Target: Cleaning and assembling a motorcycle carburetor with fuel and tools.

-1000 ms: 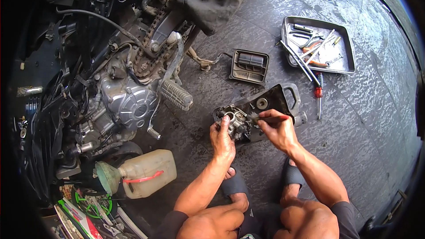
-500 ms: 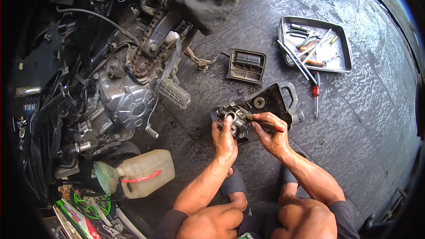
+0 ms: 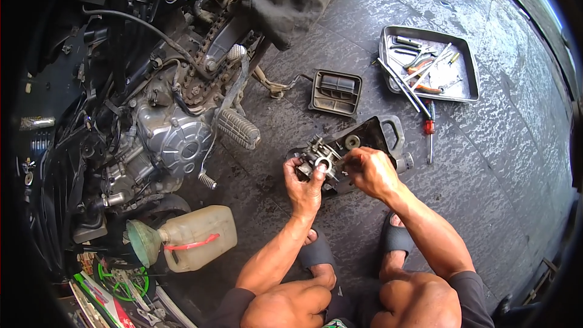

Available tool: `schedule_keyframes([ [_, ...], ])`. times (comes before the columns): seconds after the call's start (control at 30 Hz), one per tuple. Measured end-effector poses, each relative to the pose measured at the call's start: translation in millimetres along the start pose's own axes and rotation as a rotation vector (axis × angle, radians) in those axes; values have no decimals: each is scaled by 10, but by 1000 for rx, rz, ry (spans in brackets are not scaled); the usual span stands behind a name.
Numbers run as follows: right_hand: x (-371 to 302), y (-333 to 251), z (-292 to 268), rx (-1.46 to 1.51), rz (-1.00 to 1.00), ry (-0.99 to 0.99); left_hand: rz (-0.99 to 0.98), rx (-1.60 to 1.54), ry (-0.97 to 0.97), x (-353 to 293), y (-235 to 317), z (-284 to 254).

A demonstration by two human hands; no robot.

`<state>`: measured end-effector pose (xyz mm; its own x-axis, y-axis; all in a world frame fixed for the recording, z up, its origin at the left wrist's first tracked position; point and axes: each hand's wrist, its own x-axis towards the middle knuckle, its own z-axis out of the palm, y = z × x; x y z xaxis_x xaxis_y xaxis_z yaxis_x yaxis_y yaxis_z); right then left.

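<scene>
Plainly, the left hand (image 3: 304, 191) grips a knobbly metal part (image 3: 313, 155), ring (image 3: 328, 160) upward, long axis unclear. Right hand (image 3: 375, 174) curls at three o'clock, contents hidden.

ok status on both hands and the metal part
Left hand gripping irregular silver metal part. Right hand curled close by, any held item hidden. Cut-open grey plastic jug beneath, round grey disc inside.

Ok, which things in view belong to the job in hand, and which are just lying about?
In the job, apparently:
metal part, held in the left hand
right hand beside it, grip hidden
cut-open container beneath

Seemingly just lying about:
tool tray
red-handled screwdriver
rectangular open housing
pale jug
green funnel
</scene>
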<state>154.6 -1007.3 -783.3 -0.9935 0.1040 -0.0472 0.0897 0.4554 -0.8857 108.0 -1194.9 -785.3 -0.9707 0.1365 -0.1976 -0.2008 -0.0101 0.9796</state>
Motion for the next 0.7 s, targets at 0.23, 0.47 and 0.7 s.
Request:
schedule_keyframes([
  [0.23,-26,396,182,-450,246,-182,-32,-164,32,80,-12,-62],
  [0.47,35,-73,-182,571,430,192,17,23,9,44,-101,-98],
  [0.7,81,-394,-232,373,343,72,42,93,-45,11,-90,-55],
])
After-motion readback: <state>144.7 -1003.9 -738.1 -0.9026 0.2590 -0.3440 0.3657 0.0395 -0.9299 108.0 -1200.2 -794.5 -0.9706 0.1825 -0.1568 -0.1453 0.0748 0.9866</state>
